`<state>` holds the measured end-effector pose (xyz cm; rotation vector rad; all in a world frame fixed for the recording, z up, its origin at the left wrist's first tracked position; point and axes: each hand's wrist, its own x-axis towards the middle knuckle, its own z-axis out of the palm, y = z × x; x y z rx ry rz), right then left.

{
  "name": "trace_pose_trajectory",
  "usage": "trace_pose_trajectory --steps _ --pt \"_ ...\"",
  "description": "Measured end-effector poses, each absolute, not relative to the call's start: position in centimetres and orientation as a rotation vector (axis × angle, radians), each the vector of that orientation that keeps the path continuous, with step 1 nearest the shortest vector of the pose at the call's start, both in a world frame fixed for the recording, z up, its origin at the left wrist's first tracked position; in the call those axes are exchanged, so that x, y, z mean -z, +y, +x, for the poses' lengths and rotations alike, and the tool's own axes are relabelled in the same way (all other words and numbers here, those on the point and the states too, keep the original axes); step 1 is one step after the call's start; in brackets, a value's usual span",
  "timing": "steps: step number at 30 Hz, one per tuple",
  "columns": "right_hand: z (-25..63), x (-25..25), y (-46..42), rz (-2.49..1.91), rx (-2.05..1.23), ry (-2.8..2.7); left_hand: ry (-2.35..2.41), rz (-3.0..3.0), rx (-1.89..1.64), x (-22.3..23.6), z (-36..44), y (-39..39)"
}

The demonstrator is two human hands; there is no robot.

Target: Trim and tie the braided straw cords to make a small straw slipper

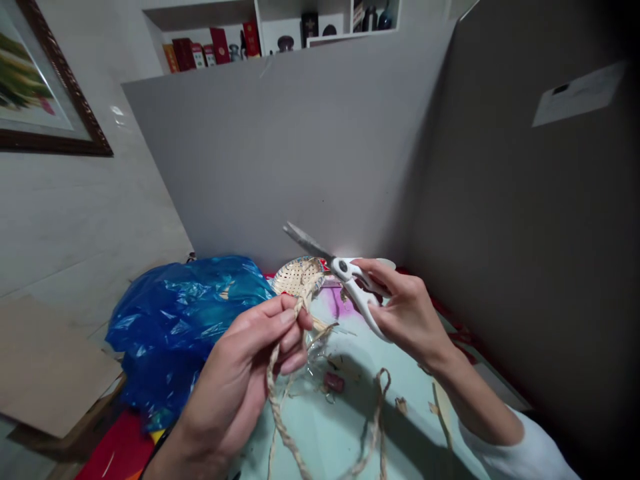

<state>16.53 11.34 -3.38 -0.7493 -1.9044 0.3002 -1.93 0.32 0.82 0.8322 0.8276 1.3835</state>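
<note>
One long braided cord of pale straw-coloured fibre (273, 383), held up just right of a crumpled, shiny blue plastic bag (185, 320), which serves as reference point. One bare left hand (240, 367), in front of the bag's right side: thumb and forefinger pinched narrow on the cord's upper visible part, other fingers curled in beneath. One bare right hand (407, 313), well to the right of the bag: fingers wrapped around the handles of white-handled scissors with grey metal blades (343, 268). Blades nearly together, pointing up and toward the bag's side, apart from the cord. Condition, as I judge it from where I stand: plaiting done along the length hanging below the pinch; no cut under way. Remaining: loose straw-coloured strands (323, 333) sticking out beside the left fingertips, untrimmed by their look; whether the upper end is tied off, I cannot tell. Also listed, right of the bag: one rounded openwork woven straw piece with blue-patterned edging (295, 277), just beyond the left hand, any join to the cord unclear; one small dark-red cylinder (333, 382), on a pale green tabletop (340, 413).
</note>
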Motion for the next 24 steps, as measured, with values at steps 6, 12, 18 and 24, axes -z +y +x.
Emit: trace_pose_trajectory --steps 6,12,18,24 --pt "17.7 4.2 12.9 -0.551 0.072 -1.946 0.701 0.828 -1.487 -1.2 -2.0 0.0" --pt "18.3 3.9 12.9 -0.46 0.203 -1.943 0.555 0.751 -1.525 -1.7 -2.3 0.0" --pt "18.4 3.0 12.3 -0.387 0.259 -1.959 0.54 0.677 -1.598 -1.7 -2.5 0.0" --pt "18.0 2.3 11.8 -0.369 0.33 -1.994 0.629 0.746 -1.667 -1.5 -2.3 -0.2"
